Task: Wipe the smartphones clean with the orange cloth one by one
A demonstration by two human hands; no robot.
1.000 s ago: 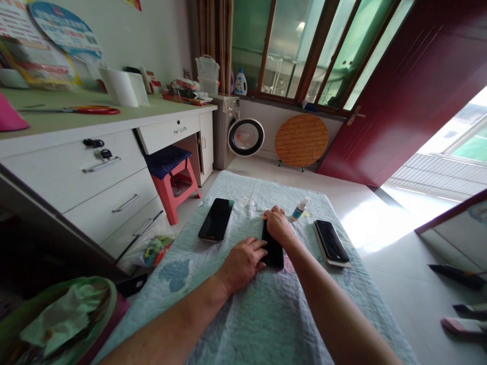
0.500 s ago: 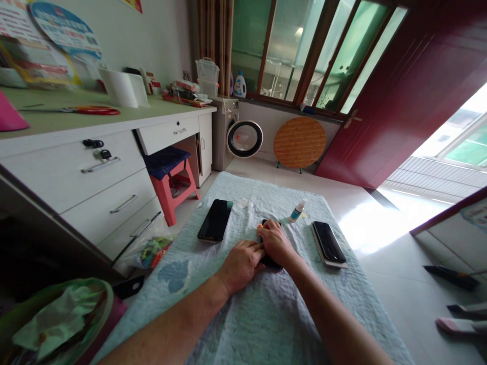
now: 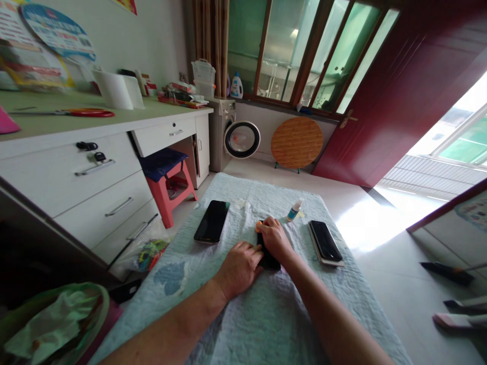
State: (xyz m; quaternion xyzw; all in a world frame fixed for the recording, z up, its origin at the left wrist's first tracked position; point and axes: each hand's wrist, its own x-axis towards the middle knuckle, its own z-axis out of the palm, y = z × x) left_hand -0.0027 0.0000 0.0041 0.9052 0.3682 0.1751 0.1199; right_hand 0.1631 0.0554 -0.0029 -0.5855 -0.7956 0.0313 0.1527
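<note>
Right grip over flat black phone

The black phone is a thin, rectangular one with a dark surface, and it lies flat on the pale blue cloth, its length going away from the person and its far end leaning slightly to the left. The left hand and the right hand cover a good part of it, so mainly its near end is visible. The small orange piece is at the right hand's fingertips, by the phone's far left corner; its full shape is hidden.
</note>
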